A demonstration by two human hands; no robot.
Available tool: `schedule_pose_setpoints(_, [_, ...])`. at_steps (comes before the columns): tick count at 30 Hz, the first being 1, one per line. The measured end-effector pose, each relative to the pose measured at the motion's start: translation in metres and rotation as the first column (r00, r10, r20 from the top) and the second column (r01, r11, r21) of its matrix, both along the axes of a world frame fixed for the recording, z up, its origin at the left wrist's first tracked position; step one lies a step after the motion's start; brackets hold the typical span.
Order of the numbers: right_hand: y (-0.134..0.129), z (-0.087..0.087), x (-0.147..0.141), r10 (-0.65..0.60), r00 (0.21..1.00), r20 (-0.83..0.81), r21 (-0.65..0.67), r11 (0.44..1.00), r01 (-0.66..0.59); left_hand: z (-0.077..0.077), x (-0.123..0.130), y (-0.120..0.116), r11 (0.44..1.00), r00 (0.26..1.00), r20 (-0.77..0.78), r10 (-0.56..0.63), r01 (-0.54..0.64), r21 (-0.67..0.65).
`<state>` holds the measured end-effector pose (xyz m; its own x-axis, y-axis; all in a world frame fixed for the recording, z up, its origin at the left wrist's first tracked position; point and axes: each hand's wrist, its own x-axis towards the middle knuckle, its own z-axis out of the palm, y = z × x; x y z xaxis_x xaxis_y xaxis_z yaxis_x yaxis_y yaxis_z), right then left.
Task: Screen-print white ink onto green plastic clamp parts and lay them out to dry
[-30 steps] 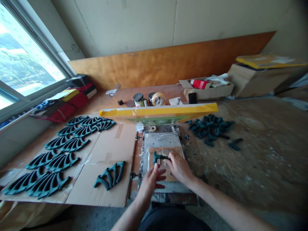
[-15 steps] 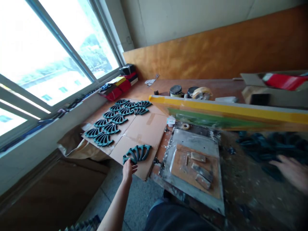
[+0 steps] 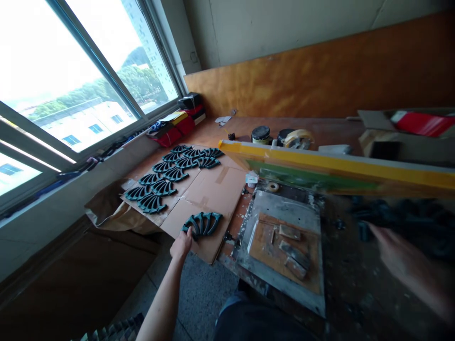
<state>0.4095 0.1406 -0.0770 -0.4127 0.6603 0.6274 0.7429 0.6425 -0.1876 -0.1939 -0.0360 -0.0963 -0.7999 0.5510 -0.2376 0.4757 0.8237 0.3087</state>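
My left hand (image 3: 182,243) is closed on the lower left end of a dark green, fan-shaped ribbed part (image 3: 203,224) over the near end of the cardboard sheet (image 3: 216,189). Several similar fan-shaped parts (image 3: 163,188) lie in rows on the far left of the cardboard. At the right, my right hand (image 3: 387,244) is blurred, its fingertips at a small dark green piece (image 3: 364,231) beside a dark heap of parts (image 3: 408,215). Its grip is too smeared to make out.
A metal plate (image 3: 286,201) with a wooden board and small blocks lies mid-bench. Behind it runs a long yellow-edged barrier (image 3: 320,158). Jars (image 3: 260,134), a tape roll (image 3: 273,187) and an open carton (image 3: 377,124) also stand around.
My left hand has closed around the end of the single fan-shaped part, which has shifted slightly. My right hand has moved left, along with a small dark piece at its fingertips.
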Motion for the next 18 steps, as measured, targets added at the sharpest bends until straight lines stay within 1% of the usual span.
schedule_pose_setpoints(1, [-0.013, 0.003, -0.022, 0.006, 0.997, 0.082, -0.027, 1.000, -0.003, -0.001, 0.011, -0.001, 1.000, 0.999, -0.043, -0.007, 0.007, 0.011])
schedule_pose_setpoints(2, [-0.026, 0.006, -0.047, 0.017, 0.989, 0.150, -0.063, 0.998, -0.007, -0.004, 0.023, -0.001, 0.998, 0.995, -0.096, -0.037, 0.041, 0.040])
schedule_pose_setpoints(4, [-0.050, 0.013, -0.098, 0.132, 0.967, 0.220, -0.156, 0.983, -0.099, -0.011, 0.047, 0.001, 0.979, 0.965, -0.211, -0.154, 0.177, 0.097])
schedule_pose_setpoints(5, [-0.060, 0.016, -0.121, 0.192, 0.953, 0.233, -0.185, 0.971, -0.150, -0.015, 0.057, 0.003, 0.964, 0.944, -0.254, -0.209, 0.242, 0.106])
schedule_pose_setpoints(6, [-0.066, 0.019, -0.140, 0.240, 0.940, 0.242, -0.204, 0.960, -0.193, -0.018, 0.065, 0.006, 0.954, 0.928, -0.281, -0.246, 0.283, 0.102])
schedule_pose_setpoints(7, [-0.071, 0.020, -0.155, 0.264, 0.931, 0.254, -0.210, 0.954, -0.213, -0.021, 0.070, 0.010, 0.952, 0.922, -0.288, -0.259, 0.295, 0.088])
schedule_pose_setpoints(8, [-0.073, 0.021, -0.167, 0.263, 0.926, 0.270, -0.208, 0.955, -0.210, -0.023, 0.073, 0.014, 0.957, 0.927, -0.279, -0.251, 0.281, 0.071])
schedule_pose_setpoints(10, [-0.073, 0.019, -0.180, 0.217, 0.928, 0.302, -0.184, 0.969, -0.166, -0.025, 0.073, 0.023, 0.968, 0.940, -0.254, -0.226, 0.247, 0.051])
schedule_pose_setpoints(13, [-0.068, 0.009, -0.187, 0.164, 0.936, 0.313, -0.131, 0.983, -0.128, -0.025, 0.065, 0.031, 0.976, 0.956, -0.211, -0.202, 0.215, 0.040])
schedule_pose_setpoints(16, [-0.063, -0.008, -0.186, 0.174, 0.946, 0.275, -0.069, 0.985, -0.161, -0.029, 0.056, 0.033, 0.978, 0.963, -0.192, -0.190, 0.202, 0.044])
schedule_pose_setpoints(18, [-0.060, -0.025, -0.182, 0.183, 0.949, 0.257, -0.038, 0.983, -0.180, -0.032, 0.046, 0.037, 0.965, 0.950, -0.216, -0.227, 0.249, 0.078])
